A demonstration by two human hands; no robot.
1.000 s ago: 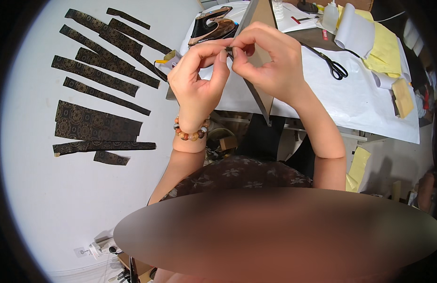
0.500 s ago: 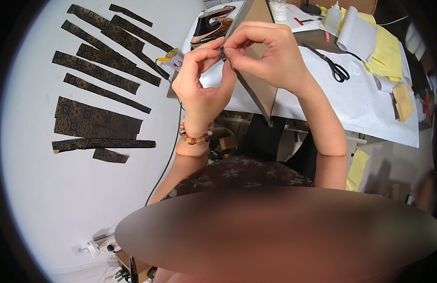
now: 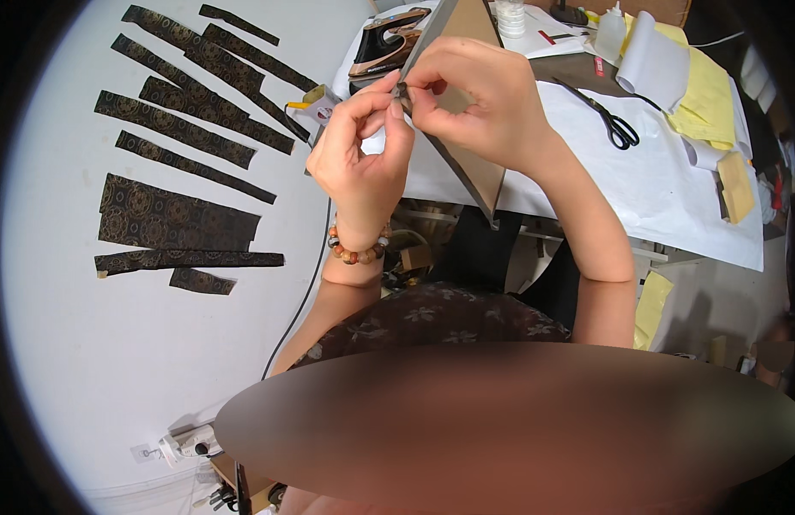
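**Fine Work at the Pattern Table**

Dark patterned fabric strips point(image 3: 178, 163) are lying fanned across the upper left. At top centre, a grey triangular card panel point(image 3: 466, 163) is standing on edge while both hands, left hand point(image 3: 359, 163) and right hand point(image 3: 487, 107), are pinching its small dark tip point(image 3: 402, 90) closed between fingertips, steadying it.

- A sewing or craft workshop is showing here: cut strips of dark patterned fabric point(image 3: 178, 184) are lying spread in rows on the white floor.
- A clothes iron point(image 3: 389, 43) is resting on the paper-covered surface point(image 3: 663, 189).
- Black scissors point(image 3: 610, 120), a glue bottle point(image 3: 610, 33), a paper roll point(image 3: 650, 60) and yellow sheets point(image 3: 710, 99) are sitting alongside.
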